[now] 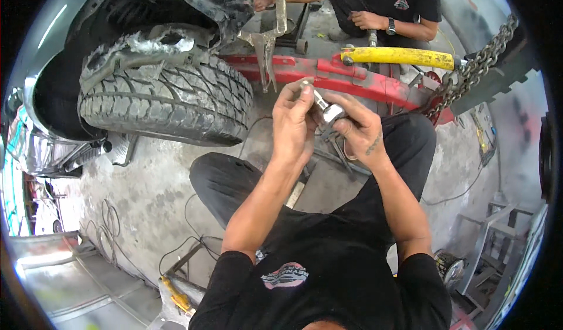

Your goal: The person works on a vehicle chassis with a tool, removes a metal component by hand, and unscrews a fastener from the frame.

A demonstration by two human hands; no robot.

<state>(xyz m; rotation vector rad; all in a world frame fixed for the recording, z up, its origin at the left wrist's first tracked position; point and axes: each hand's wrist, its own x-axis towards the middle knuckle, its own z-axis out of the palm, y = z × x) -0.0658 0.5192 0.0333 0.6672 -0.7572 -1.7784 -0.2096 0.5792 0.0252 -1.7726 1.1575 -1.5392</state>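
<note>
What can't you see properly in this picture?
Head view only:
- Metal tool: both hands, left hand and right hand, cover most of it; its kind is unclear.
- Tyre: its top is hidden by the torn fender.
- Co-worker: cut off by the top edge.
- Chain: its end runs out of sight by the rim.

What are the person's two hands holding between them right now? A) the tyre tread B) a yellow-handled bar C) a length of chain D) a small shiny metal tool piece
D: the left hand and right hand pinch a small shiny metal tool piece in their fingers, while the yellow-handled bar, chain and tyre lie apart from them.
</note>
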